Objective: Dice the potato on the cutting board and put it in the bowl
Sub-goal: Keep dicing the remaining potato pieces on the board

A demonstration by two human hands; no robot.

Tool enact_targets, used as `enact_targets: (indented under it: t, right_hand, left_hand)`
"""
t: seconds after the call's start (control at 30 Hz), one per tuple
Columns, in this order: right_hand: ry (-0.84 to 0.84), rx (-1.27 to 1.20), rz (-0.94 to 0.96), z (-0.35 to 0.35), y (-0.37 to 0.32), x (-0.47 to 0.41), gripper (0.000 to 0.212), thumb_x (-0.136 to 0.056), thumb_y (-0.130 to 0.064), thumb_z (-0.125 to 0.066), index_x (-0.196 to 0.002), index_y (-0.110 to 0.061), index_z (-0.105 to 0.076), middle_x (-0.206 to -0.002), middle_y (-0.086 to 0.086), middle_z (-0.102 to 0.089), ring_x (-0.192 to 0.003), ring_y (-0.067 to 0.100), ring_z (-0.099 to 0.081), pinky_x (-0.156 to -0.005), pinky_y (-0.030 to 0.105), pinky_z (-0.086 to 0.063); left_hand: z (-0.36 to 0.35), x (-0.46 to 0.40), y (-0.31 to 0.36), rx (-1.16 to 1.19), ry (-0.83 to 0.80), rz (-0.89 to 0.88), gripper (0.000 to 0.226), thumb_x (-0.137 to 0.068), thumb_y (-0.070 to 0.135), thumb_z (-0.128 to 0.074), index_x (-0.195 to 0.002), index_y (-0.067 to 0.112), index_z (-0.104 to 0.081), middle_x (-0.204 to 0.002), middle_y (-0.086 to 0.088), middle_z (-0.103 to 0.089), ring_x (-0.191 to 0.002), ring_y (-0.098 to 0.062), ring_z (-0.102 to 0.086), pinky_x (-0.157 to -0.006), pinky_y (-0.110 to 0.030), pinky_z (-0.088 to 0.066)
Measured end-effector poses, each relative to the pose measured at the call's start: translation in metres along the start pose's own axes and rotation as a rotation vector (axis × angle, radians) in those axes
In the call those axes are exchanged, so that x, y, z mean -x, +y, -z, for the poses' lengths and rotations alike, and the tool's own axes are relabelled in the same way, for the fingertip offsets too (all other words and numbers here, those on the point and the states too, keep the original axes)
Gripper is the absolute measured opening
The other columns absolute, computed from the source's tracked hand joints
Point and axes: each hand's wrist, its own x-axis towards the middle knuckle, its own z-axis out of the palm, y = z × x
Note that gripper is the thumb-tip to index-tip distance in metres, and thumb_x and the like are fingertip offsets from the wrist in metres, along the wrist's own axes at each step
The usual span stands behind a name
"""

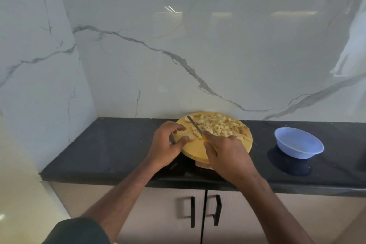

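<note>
A round wooden cutting board (195,149) lies on the black counter. Many pale diced potato pieces (219,125) cover its far and right part. My right hand (227,152) grips a yellow-handled knife (195,126), whose blade points away and to the left across the board. My left hand (168,144) sits at the board's left edge, its thumb and fingers pinching a small potato piece (191,137) beside the blade. An empty light blue bowl (299,142) stands on the counter to the right of the board.
The black counter (111,148) runs left to right against a white marble wall (178,55), with a corner wall at the left. Below the counter's front edge are cabinet doors with black handles (205,212).
</note>
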Motion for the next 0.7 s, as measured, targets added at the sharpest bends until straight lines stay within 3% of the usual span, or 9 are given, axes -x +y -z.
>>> enact_targets:
  t: [0.13, 0.27, 0.53, 0.7]
  right_hand:
    - [-0.081, 0.111, 0.006, 0.005, 0.001, -0.001, 0.043, -0.105, -0.034, -0.046, -0.148, -0.032, -0.051, -0.090, -0.002, -0.071, -0.082, 0.018, -0.062, -0.078, 0.037, -0.054]
    - [-0.151, 0.214, 0.000, 0.009, 0.003, -0.003, 0.044, -0.106, -0.037, -0.040, -0.150, -0.037, -0.047, -0.107, -0.002, -0.070, -0.099, 0.020, -0.060, -0.081, 0.035, -0.052]
    - [-0.181, 0.220, -0.013, 0.015, 0.014, -0.011, 0.042, -0.107, -0.037, -0.041, -0.149, -0.039, -0.047, -0.089, -0.011, -0.058, -0.087, 0.012, -0.058, -0.080, 0.035, -0.054]
    - [-0.183, 0.260, -0.014, 0.011, 0.019, -0.020, 0.043, -0.107, -0.037, -0.040, -0.150, -0.036, -0.047, -0.104, -0.005, -0.068, -0.094, 0.017, -0.062, -0.086, 0.037, -0.055]
  left_hand:
    - [0.000, -0.004, -0.003, -0.004, -0.044, 0.075, 0.025, -0.082, 0.034, -0.081, -0.103, 0.023, -0.076, -0.100, 0.013, -0.059, -0.102, -0.006, -0.051, -0.087, -0.025, -0.043]
    - [-0.001, -0.006, -0.004, -0.020, -0.097, 0.131, 0.020, -0.083, 0.032, -0.081, -0.102, 0.026, -0.077, -0.102, 0.011, -0.058, -0.104, -0.008, -0.049, -0.088, -0.025, -0.040]
    - [0.001, -0.005, 0.000, 0.020, -0.130, 0.194, 0.021, -0.085, 0.025, -0.079, -0.105, 0.022, -0.071, -0.107, 0.008, -0.056, -0.106, -0.009, -0.048, -0.082, -0.015, -0.036]
    - [0.000, -0.005, 0.000, 0.040, -0.134, 0.211, 0.022, -0.086, 0.025, -0.078, -0.106, 0.021, -0.070, -0.109, 0.008, -0.055, -0.107, -0.009, -0.048, -0.082, -0.014, -0.036]
